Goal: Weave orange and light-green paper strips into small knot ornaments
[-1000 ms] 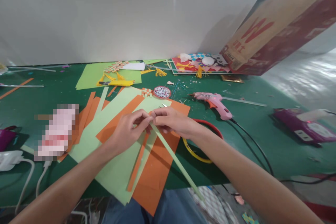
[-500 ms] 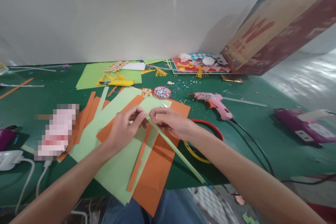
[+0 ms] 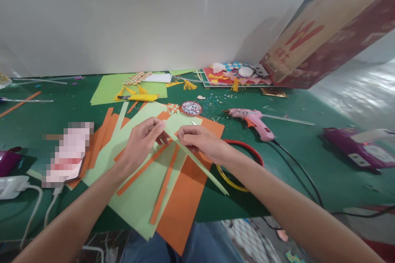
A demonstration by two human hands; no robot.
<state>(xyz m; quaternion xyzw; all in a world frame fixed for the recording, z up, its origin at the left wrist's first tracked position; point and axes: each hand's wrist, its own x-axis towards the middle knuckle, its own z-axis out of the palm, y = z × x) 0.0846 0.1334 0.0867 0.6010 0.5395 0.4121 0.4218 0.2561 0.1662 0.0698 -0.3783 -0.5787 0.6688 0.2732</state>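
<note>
Just starting to cross strips near the counter's front edge: left hand (image 3: 140, 144) pinching an orange strip (image 3: 142, 168), right hand (image 3: 200, 141) clamped on a green strip (image 3: 200, 166), most weaving remaining.

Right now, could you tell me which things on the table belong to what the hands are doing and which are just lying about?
In use:
left hand
right hand
green paper strip
orange paper strip
paper sheets

Lying about:
pink glue gun
yellow knife
tape rolls
cardboard box

pixelated block (image 3: 68, 153) hiding an object, cardboard box (image 3: 324, 37) cut off at right edge, blurred
</note>
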